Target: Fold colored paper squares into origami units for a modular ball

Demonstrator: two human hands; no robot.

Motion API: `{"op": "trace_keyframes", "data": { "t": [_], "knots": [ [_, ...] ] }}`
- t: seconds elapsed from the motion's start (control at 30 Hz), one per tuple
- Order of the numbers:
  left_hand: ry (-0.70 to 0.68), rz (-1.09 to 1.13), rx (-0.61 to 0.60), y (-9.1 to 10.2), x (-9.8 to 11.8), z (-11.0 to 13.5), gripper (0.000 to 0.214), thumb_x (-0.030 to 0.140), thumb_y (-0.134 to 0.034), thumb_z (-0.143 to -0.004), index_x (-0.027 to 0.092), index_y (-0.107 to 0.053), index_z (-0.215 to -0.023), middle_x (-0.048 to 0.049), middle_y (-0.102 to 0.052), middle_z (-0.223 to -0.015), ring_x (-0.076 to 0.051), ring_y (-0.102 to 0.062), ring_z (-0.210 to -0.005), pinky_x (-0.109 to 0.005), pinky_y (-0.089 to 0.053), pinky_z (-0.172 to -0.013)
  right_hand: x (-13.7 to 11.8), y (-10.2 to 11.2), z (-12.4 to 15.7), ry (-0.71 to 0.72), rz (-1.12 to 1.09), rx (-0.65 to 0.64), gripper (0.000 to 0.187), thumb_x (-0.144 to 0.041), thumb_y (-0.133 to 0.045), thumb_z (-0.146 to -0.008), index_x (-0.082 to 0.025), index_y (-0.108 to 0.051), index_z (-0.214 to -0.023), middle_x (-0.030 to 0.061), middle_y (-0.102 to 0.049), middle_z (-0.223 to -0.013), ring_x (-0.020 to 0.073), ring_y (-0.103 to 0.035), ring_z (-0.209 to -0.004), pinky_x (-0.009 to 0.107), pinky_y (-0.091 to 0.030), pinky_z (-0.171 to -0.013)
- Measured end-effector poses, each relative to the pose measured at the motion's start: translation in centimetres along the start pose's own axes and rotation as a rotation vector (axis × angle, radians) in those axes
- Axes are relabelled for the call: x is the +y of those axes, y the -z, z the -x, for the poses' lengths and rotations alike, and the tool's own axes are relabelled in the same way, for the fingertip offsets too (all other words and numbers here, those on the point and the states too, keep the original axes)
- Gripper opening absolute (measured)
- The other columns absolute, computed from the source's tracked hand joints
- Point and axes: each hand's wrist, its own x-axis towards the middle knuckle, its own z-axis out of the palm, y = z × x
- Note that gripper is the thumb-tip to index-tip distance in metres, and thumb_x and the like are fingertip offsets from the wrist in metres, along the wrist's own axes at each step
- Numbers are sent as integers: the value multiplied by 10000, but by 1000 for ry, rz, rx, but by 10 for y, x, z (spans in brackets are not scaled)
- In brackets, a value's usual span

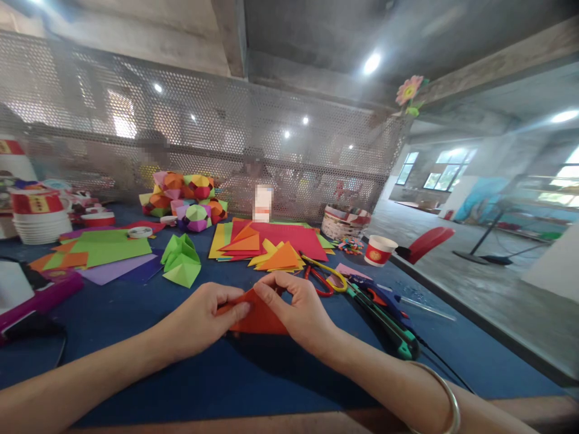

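Both hands hold one piece of orange-red folded paper (257, 319) just above the blue table. My left hand (203, 316) pinches its left side between thumb and fingers. At the upper edge, the thumb and fingertips of my right hand (296, 307) are closed on the paper. Part of the sheet is hidden behind the fingers. Just beyond it lie folded orange and yellow paper pieces (280, 256) beside a stack of coloured sheets with a red one (298, 235) on top. A green folded paper shape (182, 260) stands to the left.
Scissors (319, 280), a green-handled tool (384, 322) and a blue glue gun (375, 292) lie to the right, near a paper cup (380, 250) and a woven basket (346, 223). Finished paper balls (196, 217) stand at back left. Green sheets (113, 247) lie left. A perforated screen (271, 132) stands behind.
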Motion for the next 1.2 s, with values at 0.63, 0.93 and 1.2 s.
{"op": "trace_keyframes", "data": {
  "t": [0.63,0.93,1.2],
  "knots": [
    [94,-569,-8,3,10,9,417,483,-490,-877,209,-415,-572,34,-419,-546,-124,-366,-532,-278,-227,-526,10,-2,-1,-96,447,-267,288,-265,-575,-996,-184,-505,-729,-39,-509,-672,108,-416,-632,255,-238,-603],
    [94,-997,63,2,16,15,453,526,-542,-925,217,-481,-600,-4,-568,-584,-190,-521,-572,-302,-227,-536,9,-5,0,-53,603,-309,229,-228,-553,-1003,-183,-528,-780,-3,-576,-739,125,-453,-671,259,-241,-625],
    [-608,-975,120,0,0,22,183,139,-503,-948,197,-676,-926,-56,-714,-922,-196,-660,-833,-300,-515,-742,5,-5,2,-29,657,-352,185,-207,-516,-1015,-175,-562,-839,25,-639,-779,140,-528,-701,256,-295,-651]
  ]
}}
